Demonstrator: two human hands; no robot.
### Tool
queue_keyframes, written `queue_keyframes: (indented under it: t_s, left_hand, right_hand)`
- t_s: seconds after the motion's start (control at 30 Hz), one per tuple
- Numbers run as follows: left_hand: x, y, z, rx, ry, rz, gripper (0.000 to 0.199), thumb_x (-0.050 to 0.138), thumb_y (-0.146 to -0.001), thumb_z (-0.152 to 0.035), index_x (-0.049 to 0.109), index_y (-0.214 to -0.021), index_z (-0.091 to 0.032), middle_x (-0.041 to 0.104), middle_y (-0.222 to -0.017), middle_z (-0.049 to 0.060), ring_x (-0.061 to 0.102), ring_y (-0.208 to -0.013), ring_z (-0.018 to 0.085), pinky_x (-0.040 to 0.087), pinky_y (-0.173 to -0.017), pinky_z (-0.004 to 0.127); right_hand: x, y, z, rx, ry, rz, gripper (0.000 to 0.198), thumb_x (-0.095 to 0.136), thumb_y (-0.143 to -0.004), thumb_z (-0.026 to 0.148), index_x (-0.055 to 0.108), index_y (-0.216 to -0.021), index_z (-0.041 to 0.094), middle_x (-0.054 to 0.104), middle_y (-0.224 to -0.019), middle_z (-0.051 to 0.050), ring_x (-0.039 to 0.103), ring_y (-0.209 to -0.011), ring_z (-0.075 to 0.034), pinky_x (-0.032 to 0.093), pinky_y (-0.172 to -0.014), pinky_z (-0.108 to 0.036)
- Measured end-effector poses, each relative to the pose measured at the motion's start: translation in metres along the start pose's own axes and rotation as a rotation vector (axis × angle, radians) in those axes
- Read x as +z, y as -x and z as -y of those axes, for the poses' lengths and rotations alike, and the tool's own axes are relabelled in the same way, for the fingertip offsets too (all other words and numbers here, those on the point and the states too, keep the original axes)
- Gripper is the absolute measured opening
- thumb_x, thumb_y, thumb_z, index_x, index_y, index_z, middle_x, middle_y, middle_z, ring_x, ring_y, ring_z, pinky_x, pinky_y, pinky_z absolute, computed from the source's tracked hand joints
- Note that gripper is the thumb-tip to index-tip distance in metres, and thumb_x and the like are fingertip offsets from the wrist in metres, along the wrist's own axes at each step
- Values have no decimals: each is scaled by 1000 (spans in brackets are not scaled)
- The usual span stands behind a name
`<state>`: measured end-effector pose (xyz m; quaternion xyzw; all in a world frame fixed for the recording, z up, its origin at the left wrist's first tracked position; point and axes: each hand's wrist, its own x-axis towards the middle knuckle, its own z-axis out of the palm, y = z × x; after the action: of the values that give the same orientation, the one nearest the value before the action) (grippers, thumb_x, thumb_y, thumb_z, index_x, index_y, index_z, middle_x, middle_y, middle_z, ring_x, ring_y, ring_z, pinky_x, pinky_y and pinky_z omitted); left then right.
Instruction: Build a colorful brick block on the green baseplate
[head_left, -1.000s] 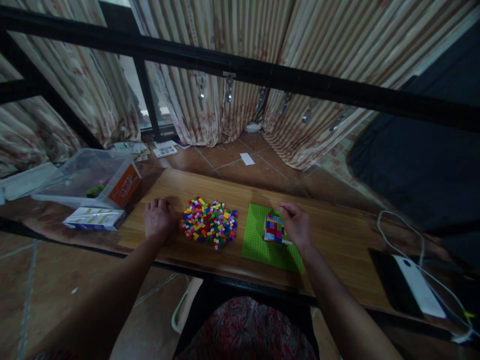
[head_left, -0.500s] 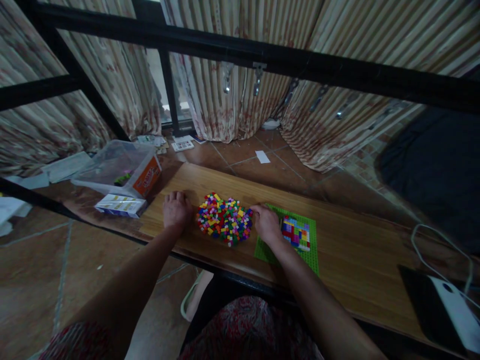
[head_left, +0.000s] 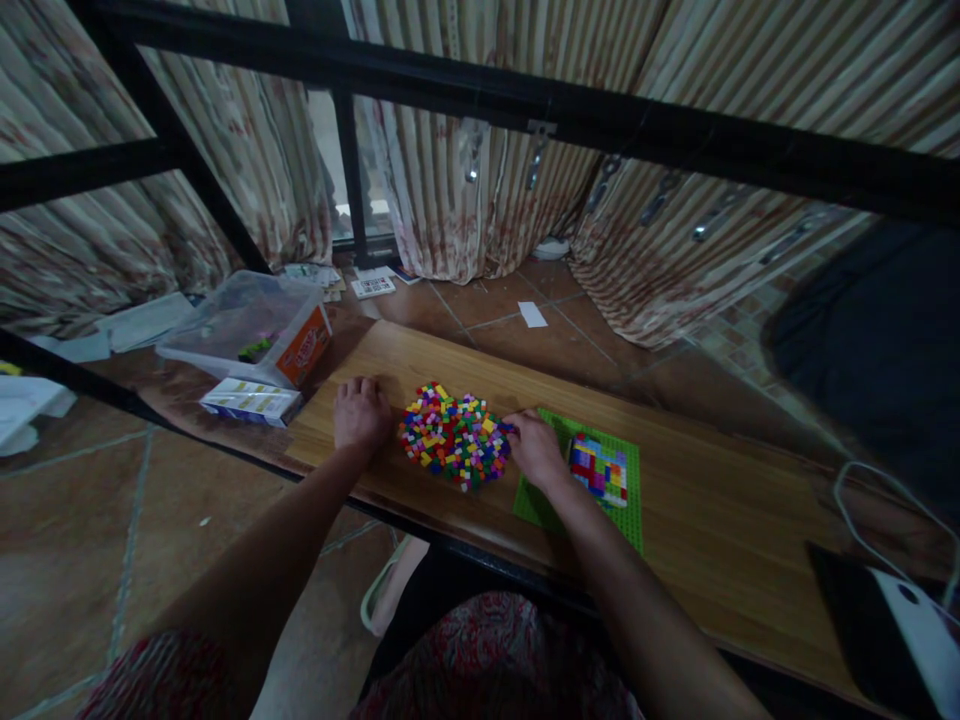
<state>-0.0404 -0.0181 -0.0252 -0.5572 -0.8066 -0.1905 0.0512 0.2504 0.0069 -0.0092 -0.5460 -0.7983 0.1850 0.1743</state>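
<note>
A heap of small multicoloured toy bricks (head_left: 454,437) lies on the wooden bench between my hands. At its left side my left hand (head_left: 361,412) rests palm down on the wood, fingers stretched out and holding nothing. My right hand (head_left: 534,447) is over the left part of a green baseplate (head_left: 634,505), reaching to the heap's right edge. Its thumb and fingers are pinched on a small, dark blue-looking brick; the fingertips partly hide it. On the baseplate, a flat patch of joined bricks (head_left: 600,470) in red, blue, yellow and white sits just right of that hand.
A clear plastic bin (head_left: 225,325) with an orange label stands left of the bench, a white and blue box (head_left: 251,400) before it. A black and white device (head_left: 892,620) with a pale cable (head_left: 896,480) is at the right end. A dark metal rail (head_left: 480,85) crosses ahead.
The view has shifted slightly, moving everything a little to the right. My right hand stays at the heap's edge, and a dark blue brick now shows at its fingertips. My left hand rests as before.
</note>
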Motion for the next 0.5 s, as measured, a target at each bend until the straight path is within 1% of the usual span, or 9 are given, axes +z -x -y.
queue_keyframes:
  t_s: [0.17,0.3,0.4,0.5]
  left_hand:
    - [0,0,-1,-8,-7,8,32,40,-87,-24,63,-103,-12,61,-109,18,52,-104,33,41,-87,45]
    - [-1,-1,-1,-9,10,10,31,40,-86,-24,63,-103,-12,60,-108,18,51,-104,33,41,-88,46]
    - [-1,-1,0,1,3,7,30,41,-86,-24,63,-102,-12,61,-107,18,52,-103,33,41,-88,46]
    - [0,-1,1,16,-9,-3,30,41,-86,-25,63,-102,-12,61,-106,18,52,-102,33,41,-88,46]
  right_hand:
    - [2,4,2,14,-33,-40,29,49,-80,7,70,-96,19,67,-98,-7,61,-92,-18,45,-88,-31]
    - [0,8,6,53,-111,-95,30,48,-81,9,70,-98,20,68,-98,-6,63,-89,-18,47,-87,-31]
    - [-5,16,10,62,-266,-167,24,52,-82,17,70,-97,22,69,-94,-4,64,-86,-17,49,-83,-31]
    - [-10,26,13,69,-540,-209,18,58,-81,27,71,-92,22,69,-92,-4,64,-84,-17,52,-80,-31]
